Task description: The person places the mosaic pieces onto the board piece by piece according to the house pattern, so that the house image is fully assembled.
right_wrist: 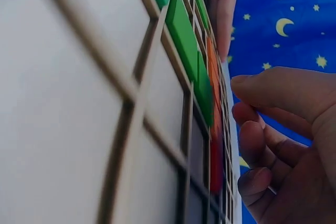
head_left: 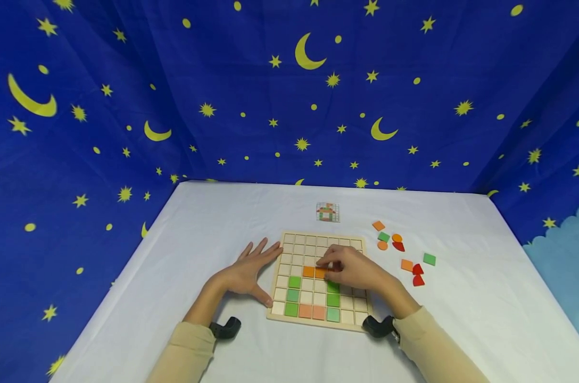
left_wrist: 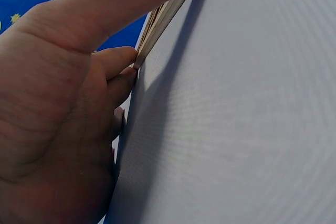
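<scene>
A wooden grid board [head_left: 289,242] lies on the white table, with green, orange and pink square tiles in some of its cells. My left hand [head_left: 245,273] is spread beside the board's left edge, its thumb and fingertips touching the frame. Over the board's middle hovers my right hand [head_left: 354,268], fingers bent near an orange tile [head_left: 320,273]. Another orange tile [head_left: 308,272] sits just left of it. In the right wrist view, the right hand [right_wrist: 286,140] shows no piece between thumb and fingers. A red piece [right_wrist: 216,166] lies in the grid there, hidden under the hand in the head view.
A small pattern card [head_left: 328,211] lies behind the board. Loose pieces are scattered to the right, among them a green square [head_left: 429,259], an orange square [head_left: 406,265], an orange circle [head_left: 382,245] and a red piece [head_left: 418,280]. A blue starry cloth [head_left: 251,90] surrounds the table.
</scene>
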### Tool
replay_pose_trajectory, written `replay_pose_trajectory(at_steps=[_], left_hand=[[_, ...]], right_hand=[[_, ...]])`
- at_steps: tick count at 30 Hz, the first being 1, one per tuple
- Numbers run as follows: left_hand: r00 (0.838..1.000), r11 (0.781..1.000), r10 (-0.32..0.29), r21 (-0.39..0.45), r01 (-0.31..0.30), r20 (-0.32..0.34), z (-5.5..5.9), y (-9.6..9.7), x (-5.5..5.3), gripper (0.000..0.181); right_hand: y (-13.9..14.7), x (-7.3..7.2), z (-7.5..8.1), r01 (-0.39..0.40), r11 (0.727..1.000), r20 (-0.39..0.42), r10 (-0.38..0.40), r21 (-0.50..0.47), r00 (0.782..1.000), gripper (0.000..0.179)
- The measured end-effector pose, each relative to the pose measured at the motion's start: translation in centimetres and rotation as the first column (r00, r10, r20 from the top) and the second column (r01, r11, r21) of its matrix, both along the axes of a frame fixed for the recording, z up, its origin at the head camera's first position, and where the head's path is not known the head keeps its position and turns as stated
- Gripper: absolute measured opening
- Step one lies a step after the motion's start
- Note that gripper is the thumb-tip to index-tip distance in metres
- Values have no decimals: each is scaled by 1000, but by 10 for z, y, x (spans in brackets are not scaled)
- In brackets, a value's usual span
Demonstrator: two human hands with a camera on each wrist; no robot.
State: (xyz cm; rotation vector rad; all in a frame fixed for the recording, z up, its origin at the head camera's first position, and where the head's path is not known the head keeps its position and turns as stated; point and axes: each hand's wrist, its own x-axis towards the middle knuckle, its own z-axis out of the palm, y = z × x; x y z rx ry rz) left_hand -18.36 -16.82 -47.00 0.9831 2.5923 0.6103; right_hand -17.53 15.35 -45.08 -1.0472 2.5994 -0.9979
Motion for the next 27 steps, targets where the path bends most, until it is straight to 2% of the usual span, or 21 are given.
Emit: replay_pose_trajectory(at_steps=[9,16,22,27], left_hand=[[1000,1000,-2,10,2,2,3,1,1,132],[1000,1000,16,-23,-15,5,-1,0,0,133],[1000,1000,7,-15,-7,1,-3,-1,-1,133],[1000,1000,6,-14,-6,4,-2,0,0,132]], right_hand=[[29,7,-1,62,998,4,-62,-20,998,28],[51,11,-2,121,992,17,-120,-38,993,28],[74,13,-7,194,980,8,-194,-41,981,32],[93,16,-9,267,964,10,-267,-7,964,33]])
